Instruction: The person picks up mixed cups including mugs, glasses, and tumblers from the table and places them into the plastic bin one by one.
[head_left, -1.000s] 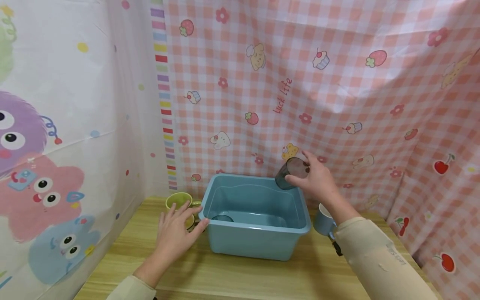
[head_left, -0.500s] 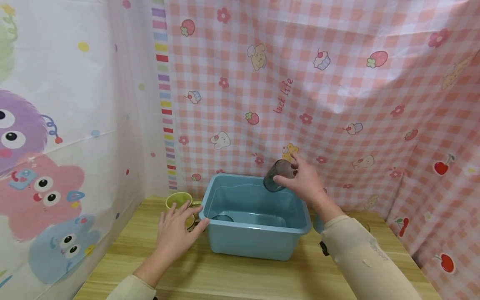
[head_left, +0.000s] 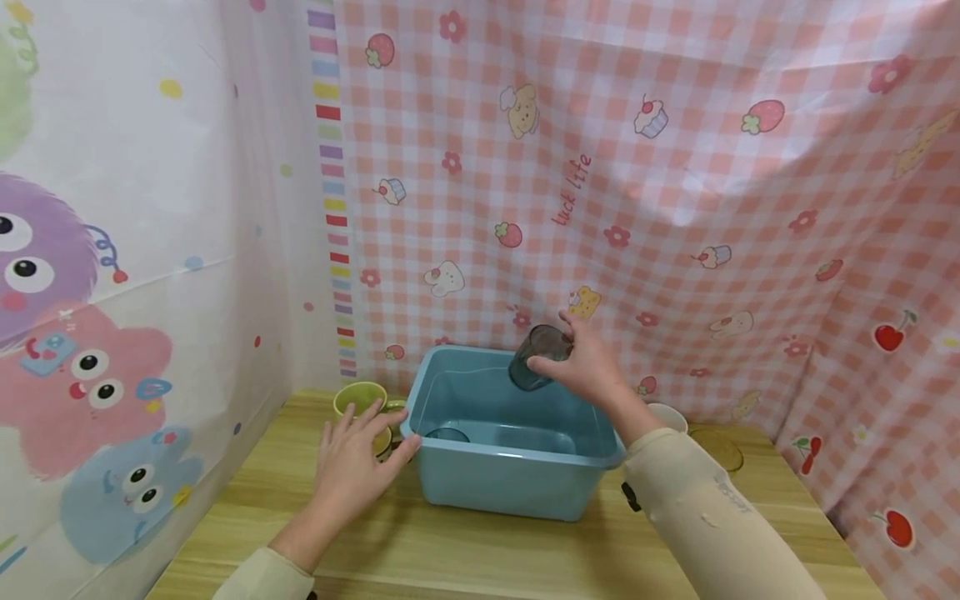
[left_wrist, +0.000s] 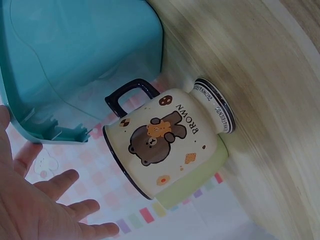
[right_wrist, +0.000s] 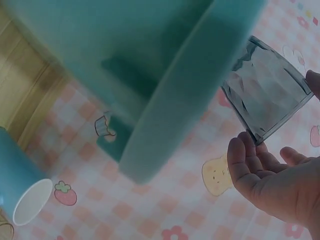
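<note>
Standing in the middle of the wooden table, the blue plastic tub is the largest thing here, and a checkered pink cloth hangs at the far side behind it. A small round thing lies inside the tub at its left, but I cannot tell what it is. The right hand is above the far right part of the tub and its fingers pinch a smoky grey glass at the rim, so the glass hangs tilted over the tub. The left hand rests with straight, spread fingers against the near left corner of the tub and holds nothing. Just beside this hand stands a green mug with a brown bear picture. To the right of the tub is a light blue cup.
</note>
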